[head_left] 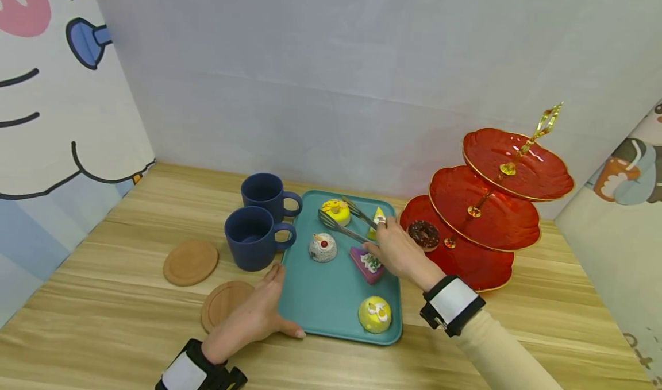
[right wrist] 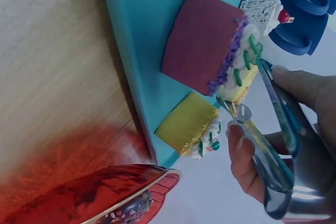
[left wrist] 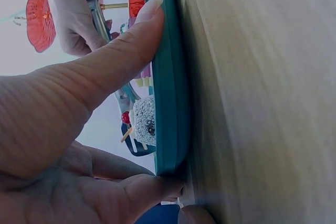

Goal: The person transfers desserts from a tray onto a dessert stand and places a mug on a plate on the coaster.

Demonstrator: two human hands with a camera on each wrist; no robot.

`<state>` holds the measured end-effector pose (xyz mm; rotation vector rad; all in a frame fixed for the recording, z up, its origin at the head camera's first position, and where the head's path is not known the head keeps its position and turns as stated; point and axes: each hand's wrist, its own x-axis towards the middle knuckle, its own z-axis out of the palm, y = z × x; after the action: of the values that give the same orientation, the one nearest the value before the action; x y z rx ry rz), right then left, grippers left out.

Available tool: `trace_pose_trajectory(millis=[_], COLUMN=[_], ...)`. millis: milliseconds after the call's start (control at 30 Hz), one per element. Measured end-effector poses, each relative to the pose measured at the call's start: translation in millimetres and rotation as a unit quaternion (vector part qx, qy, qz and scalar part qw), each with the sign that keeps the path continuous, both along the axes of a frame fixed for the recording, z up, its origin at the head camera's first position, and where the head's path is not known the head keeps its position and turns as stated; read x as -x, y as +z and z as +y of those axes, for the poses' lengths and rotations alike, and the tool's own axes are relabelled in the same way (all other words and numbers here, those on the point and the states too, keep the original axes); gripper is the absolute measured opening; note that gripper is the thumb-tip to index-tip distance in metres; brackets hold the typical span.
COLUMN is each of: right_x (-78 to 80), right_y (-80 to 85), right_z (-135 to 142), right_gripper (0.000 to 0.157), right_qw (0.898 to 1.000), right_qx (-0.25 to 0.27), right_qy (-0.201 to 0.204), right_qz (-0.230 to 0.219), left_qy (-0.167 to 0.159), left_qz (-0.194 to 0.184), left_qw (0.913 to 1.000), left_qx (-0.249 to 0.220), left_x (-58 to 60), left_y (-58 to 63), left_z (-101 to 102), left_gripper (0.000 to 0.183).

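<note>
My left hand rests at the near left corner of the teal tray, thumb along the near rim and straight fingers by the left side. With my right hand I grip metal tongs, spread apart over the tray. Their tips lie on either side of a yellow-topped round cake. Closer to me sit a speckled white dome cake with a cherry and a purple cake slice. A yellow slice stands behind my right fingers, and a yellow dome cake in the near right corner.
Two navy mugs stand left of the tray, handles toward it. Two round wooden coasters lie farther left, one partly behind my left hand. At right rises a three-tier red stand, a chocolate doughnut on its lowest plate.
</note>
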<state>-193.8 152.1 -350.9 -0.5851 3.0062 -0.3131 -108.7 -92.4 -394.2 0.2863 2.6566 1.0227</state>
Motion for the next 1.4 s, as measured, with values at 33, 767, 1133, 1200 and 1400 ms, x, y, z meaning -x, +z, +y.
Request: trace_pose_trajectory(millis=[33, 767, 1133, 1200, 1400], right_x=[-0.2, -11.6, -31.4, -35.2, -46.4], right_y=[-0.4, -2.1, 2.4, 3.0, 3.8], right_z=[0.4, 4.1, 19.2, 23.6, 40.2], right_gripper=[0.050, 0.047, 0.052, 0.045, 0.044], right_qw=[1.000, 0.997, 0.992, 0.990, 0.985], right_qx=[0.001, 0.033, 0.068, 0.075, 0.076], right_qy=[0.002, 0.004, -0.006, -0.009, -0.017], right_qz=[0.003, 0.075, 0.105, 0.115, 0.153], left_qy=[0.000, 0.000, 0.000, 0.000, 0.000], left_qz=[0.000, -0.001, -0.008, -0.006, -0.004], left_qw=[1.0000, 1.0000, 0.9999, 0.9999, 0.9999], left_qx=[0.000, -0.007, -0.009, -0.010, -0.011], left_x=[-0.1, -0.9, -0.5, -0.6, -0.1], left_y=[0.0, -0.3, -0.6, -0.6, -1.6], left_z=[0.0, -1.7, -1.5, -1.6, -0.5], left_gripper=[0.123, 0.123, 0.123, 0.123, 0.122])
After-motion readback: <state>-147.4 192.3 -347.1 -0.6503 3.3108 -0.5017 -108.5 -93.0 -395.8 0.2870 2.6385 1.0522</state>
